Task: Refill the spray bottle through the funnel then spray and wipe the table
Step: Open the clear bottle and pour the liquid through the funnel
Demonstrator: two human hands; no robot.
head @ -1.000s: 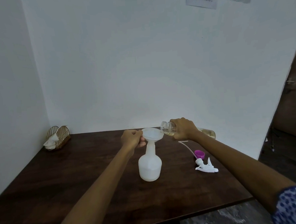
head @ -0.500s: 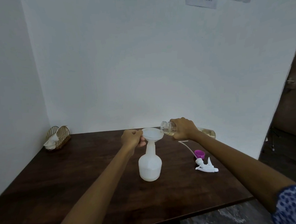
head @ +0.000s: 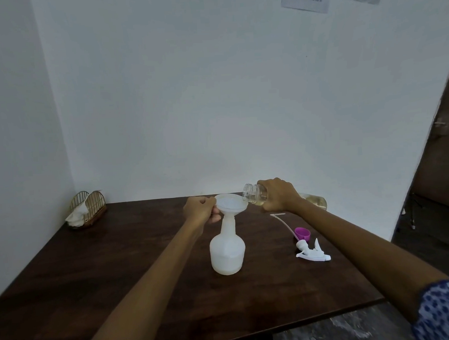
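Observation:
A white translucent spray bottle (head: 227,250) stands upright in the middle of the dark wooden table (head: 120,279), with a white funnel (head: 230,202) seated in its neck. My left hand (head: 200,210) pinches the funnel's left rim. My right hand (head: 278,194) holds a clear refill bottle (head: 254,193) tipped almost level, its open mouth over the funnel's right edge; pale yellow liquid shows inside. The white trigger sprayer head (head: 312,252) with its dip tube lies on the table to the right, next to a purple cap (head: 302,233).
A gold wire holder (head: 88,206) with white cloth or tissue sits in the back left corner against the wall. White walls close the table at the back and left. The table's right edge drops to a dark floor.

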